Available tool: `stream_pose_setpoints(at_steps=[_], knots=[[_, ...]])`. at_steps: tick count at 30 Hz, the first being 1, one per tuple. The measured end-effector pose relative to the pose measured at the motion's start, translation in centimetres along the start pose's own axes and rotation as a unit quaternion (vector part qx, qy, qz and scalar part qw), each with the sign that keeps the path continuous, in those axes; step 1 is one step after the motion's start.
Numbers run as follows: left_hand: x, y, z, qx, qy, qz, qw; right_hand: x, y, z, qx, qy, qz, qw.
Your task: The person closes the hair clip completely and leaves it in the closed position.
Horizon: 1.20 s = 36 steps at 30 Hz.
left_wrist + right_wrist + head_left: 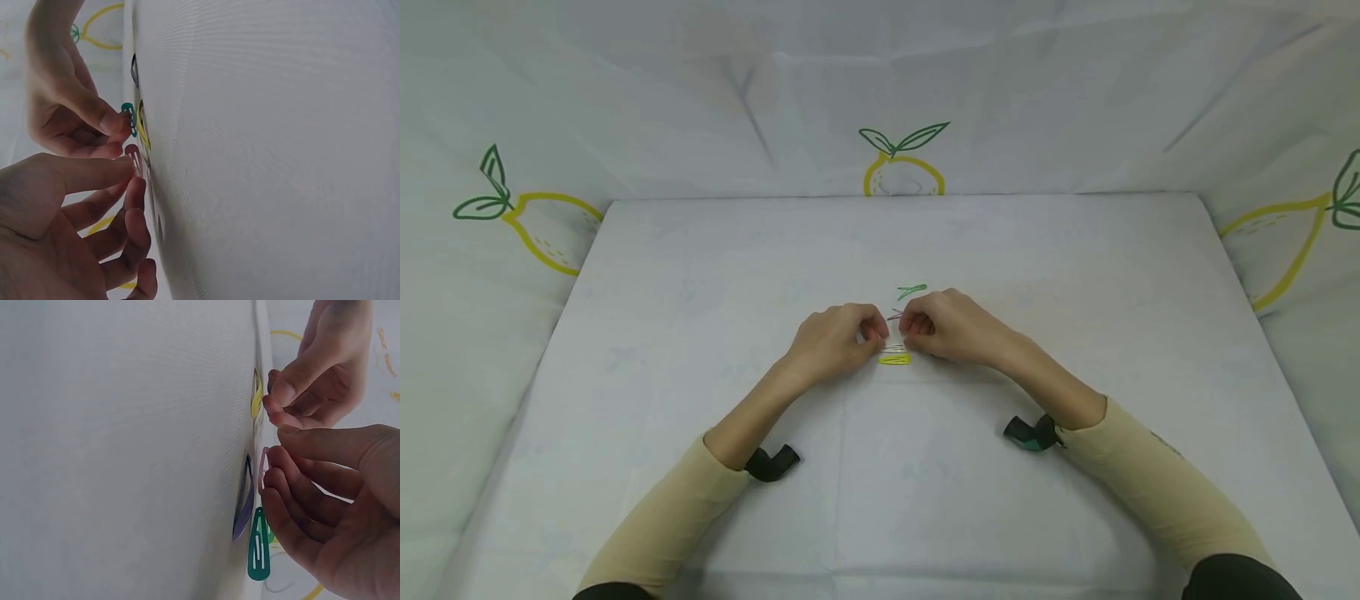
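In the head view my left hand (835,340) and right hand (958,327) face each other over a short row of snap hair clips. Both have thumb and fingers bent toward each other; I cannot tell whether a clip is pinched between them. A yellow clip (894,360) lies nearest me, with a pale clip just beyond it. Between the hands a pink clip (262,467) is close by my right fingertips. The green clip (259,545) stands farthest out, its slotted face showing. A purple clip (245,503) on the table is hidden in the head view.
A white cloth covers the table (895,475). Pale walls with lemon drawings (904,160) rise at the back and both sides. Black curved pieces (772,463) stick out at the cuffs of my beige sleeves.
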State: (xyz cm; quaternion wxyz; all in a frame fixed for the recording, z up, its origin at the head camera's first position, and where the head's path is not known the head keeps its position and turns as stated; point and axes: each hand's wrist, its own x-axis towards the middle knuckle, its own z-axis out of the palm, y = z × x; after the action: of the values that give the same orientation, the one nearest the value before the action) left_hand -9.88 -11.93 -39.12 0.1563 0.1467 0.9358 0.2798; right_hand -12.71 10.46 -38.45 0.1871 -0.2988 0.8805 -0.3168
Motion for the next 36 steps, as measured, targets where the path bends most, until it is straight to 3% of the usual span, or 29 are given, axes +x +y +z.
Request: stream_pose_setpoints(at_steps=[8,19,36], knots=[[0.4,0.1,-0.4,-0.003,0.007,0.003,1.0,0.1,0.4,-0.2,0.005,0.026,-0.003,1.0],[1.0,-0.5,-0.4,-0.021,-0.006,-0.019,0.9996,0.2,0.6,-0.4,0.006,0.06,-0.018,0.998],[2.0,-0.6,-0.6,-0.021,0.008,-0.018,0.9996,0.9,0.9,-1.1,-0.002,0.043,0.011,0.999]])
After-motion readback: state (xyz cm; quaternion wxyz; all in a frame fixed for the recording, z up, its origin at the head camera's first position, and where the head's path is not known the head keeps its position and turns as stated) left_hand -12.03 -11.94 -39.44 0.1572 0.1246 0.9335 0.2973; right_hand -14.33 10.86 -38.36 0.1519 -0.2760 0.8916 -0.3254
